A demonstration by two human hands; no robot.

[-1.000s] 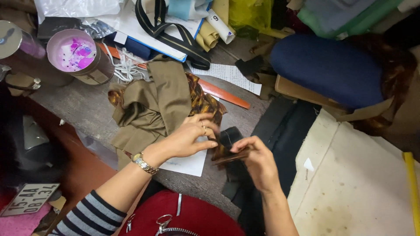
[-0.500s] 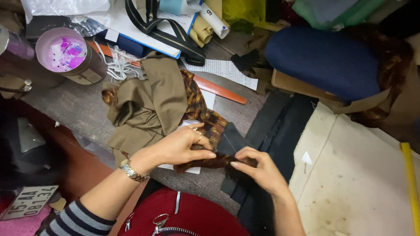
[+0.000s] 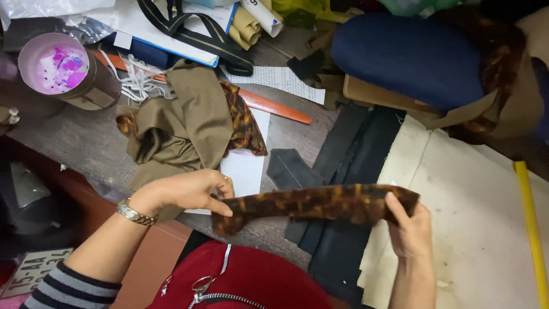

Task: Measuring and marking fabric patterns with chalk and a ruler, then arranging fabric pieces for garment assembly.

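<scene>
A long brown and orange patterned fabric strip point(image 3: 314, 203) stretches level between my two hands above the table edge. My left hand point(image 3: 191, 191), with a metal watch on the wrist, pinches its left end. The right end is gripped by my right hand point(image 3: 409, 226). Behind the left hand lies an olive cloth point(image 3: 183, 123) with a patch of the same patterned fabric point(image 3: 243, 123) on it. Black fabric pieces point(image 3: 343, 166) lie under the strip.
A round tin with a pink-stained white lid point(image 3: 60, 71) stands at the back left. An orange ruler point(image 3: 274, 107), white cord, papers and a black zipper strip point(image 3: 194, 37) clutter the back. A blue cushion point(image 3: 409, 57) sits back right, pale board point(image 3: 474, 229) and a yellow stick point(image 3: 529, 229) right.
The strip was bunched between my hands close together. Now my right hand has pulled away to the right and the strip is drawn out to its full length.
</scene>
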